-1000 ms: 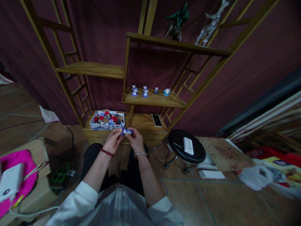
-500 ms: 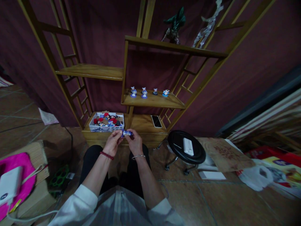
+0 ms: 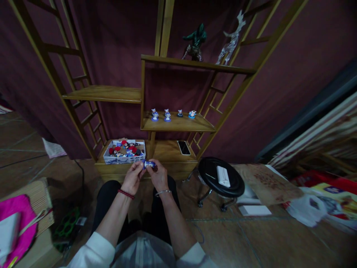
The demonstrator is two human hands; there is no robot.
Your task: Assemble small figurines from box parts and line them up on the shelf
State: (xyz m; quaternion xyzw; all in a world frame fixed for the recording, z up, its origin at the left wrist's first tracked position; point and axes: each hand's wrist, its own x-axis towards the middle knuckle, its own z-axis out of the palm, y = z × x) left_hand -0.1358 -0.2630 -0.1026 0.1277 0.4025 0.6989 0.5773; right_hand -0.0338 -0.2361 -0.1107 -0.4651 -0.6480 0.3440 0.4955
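Note:
Between my two hands, just in front of the low shelf, lies a small purple-and-white figurine point(image 3: 149, 163), tilted on its side. The fingers of my left hand point(image 3: 133, 178) pinch its left end, and my right hand point(image 3: 158, 175) grips its right end. Beyond my left hand stands a patterned white box point(image 3: 122, 160) holding several red, blue and dark figurines point(image 3: 133, 149). Above, on the middle shelf point(image 3: 178, 124), several small figurines stand upright, among them a purple one point(image 3: 167, 117) and a blue-and-white one point(image 3: 192, 114).
A phone point(image 3: 183, 147) lies on the low shelf. To the right, a black round stool point(image 3: 206, 172) bears a white device point(image 3: 223, 176). Two statues, one green point(image 3: 196, 41) and one clear point(image 3: 231, 41), occupy the top shelf. A pink cloth point(image 3: 23, 208) is at left.
My view has tilted up slightly, so the shelves sit lower and a little further left. Both hands still hold the figurine in nearly the same pose.

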